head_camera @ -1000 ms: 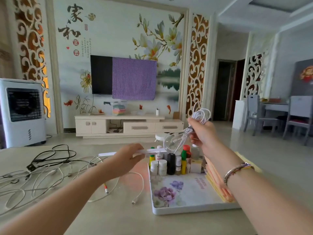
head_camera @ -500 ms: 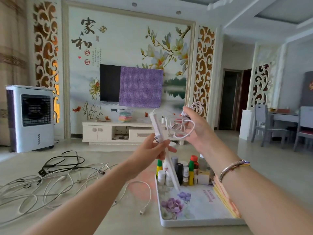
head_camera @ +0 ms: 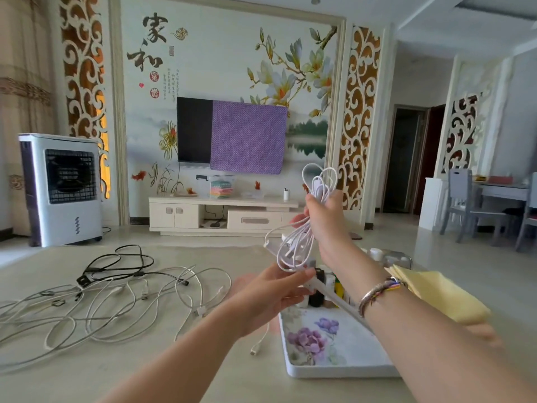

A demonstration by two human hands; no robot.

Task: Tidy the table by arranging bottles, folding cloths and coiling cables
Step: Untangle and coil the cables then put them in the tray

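Observation:
My right hand point(head_camera: 322, 216) grips a coiled white cable point(head_camera: 296, 242) held up above the table, loops sticking out above and below the fist. My left hand point(head_camera: 273, 292) pinches the cable's long white end piece point(head_camera: 334, 298), which slants down to the right behind my right forearm. Below them a flowered white tray point(head_camera: 334, 353) holds several small bottles point(head_camera: 318, 289) at its far end, mostly hidden by my arms. Yellow folded cloths point(head_camera: 444, 295) lie right of the tray. A tangle of loose white and black cables point(head_camera: 110, 292) sprawls over the table's left half.
One loose white cable end with a plug point(head_camera: 255, 349) lies just left of the tray. Beyond the table stand an air cooler point(head_camera: 62, 187) at left, a TV cabinet point(head_camera: 223, 213) ahead, and chairs point(head_camera: 470, 205) at the far right.
My right hand has turned the coil upright and lifted it a little. My left hand dropped lower with the white end piece, which now slants down behind my right forearm.

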